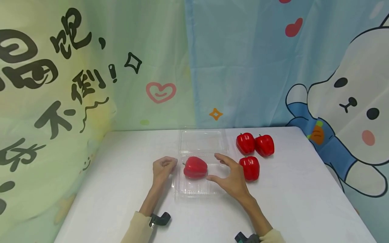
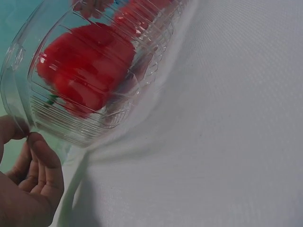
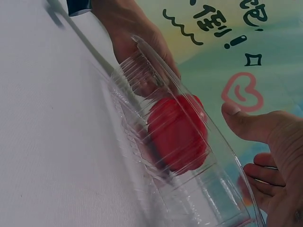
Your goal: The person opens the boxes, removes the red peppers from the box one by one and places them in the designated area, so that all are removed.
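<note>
1. A clear plastic clamshell box (image 1: 197,182) is sitting open near the middle of the white bench (image 1: 121,189), with its lid (image 1: 202,141) lying flat behind it.
2. One red pepper (image 1: 195,167) is lying in the tray part, toward the left side.
3. The left hand (image 1: 163,168) is resting at the box's left edge, with its fingers (image 2: 42,165) curling in and pinching the rim, going by the left wrist view.
4. The right hand (image 1: 232,177) is hovering over the tray's right side, fingers spread wide and holding nothing.
5. Three more peppers (image 1: 254,152) are sitting in a cluster just to the right of the box.
6. My guess: the box is thin and flimsy, so it's probably going to flex and crackle; grabbing it by the ribbed rim looks safest. The pepper looks smooth and firm, maybe a bit slippery, so cupping it around the body seems best.
</note>
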`<state>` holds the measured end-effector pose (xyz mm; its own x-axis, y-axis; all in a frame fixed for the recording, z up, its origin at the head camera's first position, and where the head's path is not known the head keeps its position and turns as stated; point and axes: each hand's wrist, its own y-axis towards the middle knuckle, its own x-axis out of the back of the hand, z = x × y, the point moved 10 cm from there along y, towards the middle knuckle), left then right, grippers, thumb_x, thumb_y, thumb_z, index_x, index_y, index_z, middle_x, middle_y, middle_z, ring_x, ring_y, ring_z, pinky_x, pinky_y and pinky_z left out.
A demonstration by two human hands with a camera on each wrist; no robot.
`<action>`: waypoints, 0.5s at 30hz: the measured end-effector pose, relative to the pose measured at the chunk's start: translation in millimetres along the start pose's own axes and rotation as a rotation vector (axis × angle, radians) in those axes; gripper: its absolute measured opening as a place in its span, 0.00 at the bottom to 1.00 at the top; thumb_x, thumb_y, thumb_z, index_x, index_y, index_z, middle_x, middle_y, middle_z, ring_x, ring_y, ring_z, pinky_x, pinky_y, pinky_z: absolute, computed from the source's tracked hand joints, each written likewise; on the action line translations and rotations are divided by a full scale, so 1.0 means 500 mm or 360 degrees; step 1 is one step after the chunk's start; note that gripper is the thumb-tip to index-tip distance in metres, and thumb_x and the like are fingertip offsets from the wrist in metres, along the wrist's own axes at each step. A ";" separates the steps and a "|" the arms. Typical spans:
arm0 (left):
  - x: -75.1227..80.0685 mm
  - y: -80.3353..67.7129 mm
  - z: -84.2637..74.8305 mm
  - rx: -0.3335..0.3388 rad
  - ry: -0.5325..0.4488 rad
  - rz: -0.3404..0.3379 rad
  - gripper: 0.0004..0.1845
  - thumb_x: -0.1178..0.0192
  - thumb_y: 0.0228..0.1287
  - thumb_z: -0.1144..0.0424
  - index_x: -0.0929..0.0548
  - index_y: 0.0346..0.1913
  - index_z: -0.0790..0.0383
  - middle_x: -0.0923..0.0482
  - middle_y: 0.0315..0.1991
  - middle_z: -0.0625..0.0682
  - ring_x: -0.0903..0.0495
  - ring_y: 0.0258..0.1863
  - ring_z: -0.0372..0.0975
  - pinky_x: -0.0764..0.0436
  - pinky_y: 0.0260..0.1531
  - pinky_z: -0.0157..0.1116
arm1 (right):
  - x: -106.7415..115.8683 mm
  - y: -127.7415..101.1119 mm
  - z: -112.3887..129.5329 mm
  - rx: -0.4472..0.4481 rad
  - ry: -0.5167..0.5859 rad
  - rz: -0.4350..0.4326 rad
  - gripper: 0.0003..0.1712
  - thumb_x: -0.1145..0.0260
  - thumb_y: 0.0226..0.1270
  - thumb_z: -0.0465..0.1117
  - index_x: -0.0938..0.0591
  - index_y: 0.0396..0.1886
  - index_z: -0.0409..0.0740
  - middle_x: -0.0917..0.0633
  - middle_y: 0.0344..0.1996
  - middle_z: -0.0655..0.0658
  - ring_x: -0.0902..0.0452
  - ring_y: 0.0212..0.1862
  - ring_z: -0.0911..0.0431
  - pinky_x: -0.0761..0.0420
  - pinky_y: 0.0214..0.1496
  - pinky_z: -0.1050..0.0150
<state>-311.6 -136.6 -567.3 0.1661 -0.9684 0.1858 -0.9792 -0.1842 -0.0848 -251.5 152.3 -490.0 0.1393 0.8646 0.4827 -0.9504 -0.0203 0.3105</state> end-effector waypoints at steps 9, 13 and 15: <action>0.000 0.003 0.000 0.0014 0.0004 0.0008 0.07 0.31 0.68 0.64 0.10 0.42 0.66 0.07 0.36 0.60 0.15 0.31 0.36 0.17 0.34 0.29 | -0.028 0.006 -0.001 -0.0178 -0.0070 0.0170 0.49 0.10 0.49 0.46 0.19 0.74 0.51 0.15 0.71 0.43 0.16 0.69 0.40 0.14 0.66 0.38; 0.001 0.002 0.001 0.0014 0.0009 0.0008 0.08 0.31 0.69 0.64 0.10 0.42 0.67 0.06 0.37 0.60 0.14 0.32 0.36 0.17 0.35 0.29 | -0.039 0.013 -0.002 -0.0165 -0.0051 0.0196 0.48 0.10 0.51 0.46 0.19 0.74 0.50 0.15 0.71 0.43 0.17 0.69 0.39 0.15 0.67 0.38; 0.000 0.001 0.002 0.0021 0.0012 0.0012 0.08 0.31 0.69 0.63 0.10 0.42 0.67 0.06 0.38 0.60 0.13 0.33 0.36 0.17 0.36 0.29 | -0.045 0.017 0.000 -0.0156 -0.0035 0.0210 0.48 0.11 0.51 0.46 0.19 0.74 0.49 0.15 0.71 0.42 0.17 0.70 0.39 0.15 0.68 0.37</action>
<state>-311.9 -136.7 -568.2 0.1580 -0.9685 0.1924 -0.9788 -0.1793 -0.0989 -262.5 132.7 -498.2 0.0163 0.8466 0.5320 -0.9833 -0.0831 0.1622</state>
